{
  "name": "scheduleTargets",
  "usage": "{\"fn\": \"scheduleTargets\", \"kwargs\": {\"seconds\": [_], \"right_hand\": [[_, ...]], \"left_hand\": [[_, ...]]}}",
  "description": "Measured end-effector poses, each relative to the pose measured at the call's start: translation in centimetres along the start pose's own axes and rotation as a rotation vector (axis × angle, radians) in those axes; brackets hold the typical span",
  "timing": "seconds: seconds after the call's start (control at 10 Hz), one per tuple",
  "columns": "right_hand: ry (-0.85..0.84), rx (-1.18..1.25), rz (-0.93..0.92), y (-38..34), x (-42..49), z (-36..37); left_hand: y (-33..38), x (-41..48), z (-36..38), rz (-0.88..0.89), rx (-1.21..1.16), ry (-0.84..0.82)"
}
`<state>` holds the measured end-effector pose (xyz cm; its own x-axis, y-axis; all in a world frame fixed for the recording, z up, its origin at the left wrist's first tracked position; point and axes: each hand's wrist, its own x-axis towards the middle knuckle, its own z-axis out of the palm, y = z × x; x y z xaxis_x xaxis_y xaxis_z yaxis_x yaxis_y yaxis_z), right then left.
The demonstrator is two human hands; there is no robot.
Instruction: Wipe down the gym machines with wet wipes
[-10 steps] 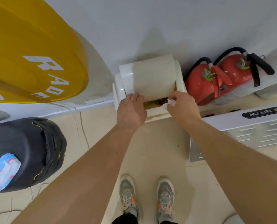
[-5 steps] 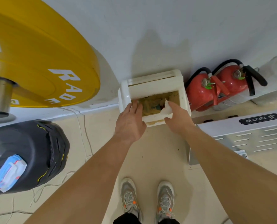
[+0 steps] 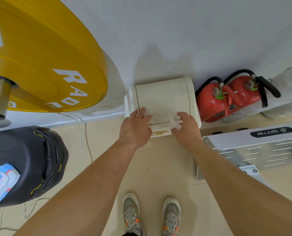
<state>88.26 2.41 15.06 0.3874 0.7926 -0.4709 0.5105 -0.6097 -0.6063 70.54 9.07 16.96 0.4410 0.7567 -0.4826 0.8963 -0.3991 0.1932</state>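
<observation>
Beige floor meets a white painted wall across the middle of the frame, and a white plastic swing-lid bin stands against that wall at centre. The left hand lies on the lid's lower left corner, its fingers straight and close together, flat on the plastic. The right hand reaches the lid's lower right edge with fingers bent and slightly spread. A crumpled white wet wipe shows at its fingertips, against the lid seam (pinched or only pushed, I cannot tell). The lid looks closed and the wipe is not yet inside.

This reads as a spent wipe being thrown away, so one bout of wiping is probably finished, though nothing shows which surfaces are clean. At lower left a soft blue-and-white pack of wet wipes lies on a black padded machine cushion, handy for a fresh sheet. Likely left to do are that cushion, the big yellow rubber weight plate at upper left and the white metal machine housing with vent slots at right. Two red fire extinguishers stand just right of the bin.
</observation>
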Motion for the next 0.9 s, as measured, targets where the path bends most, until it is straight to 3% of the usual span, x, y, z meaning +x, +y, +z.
{"fn": "scheduleTargets", "kwargs": {"seconds": [0.3,0.5,0.7,0.9], "right_hand": [[0.139,-0.051,-0.060,0.2,2.5,0.8],[0.374,-0.078,-0.117,-1.2,2.9,0.9],[0.174,-0.147,-0.084,-1.2,2.3,1.7],[0.096,-0.298,-0.127,0.3,-0.9,0.0]], "left_hand": [[0.2,0.9,1.0,-0.010,0.201,0.124],[0.1,1.4,1.3,-0.013,0.204,0.126],[0.0,1.6,1.2,0.000,0.167,0.121],[-0.1,-0.4,0.9,-0.005,0.099,0.043]]}}
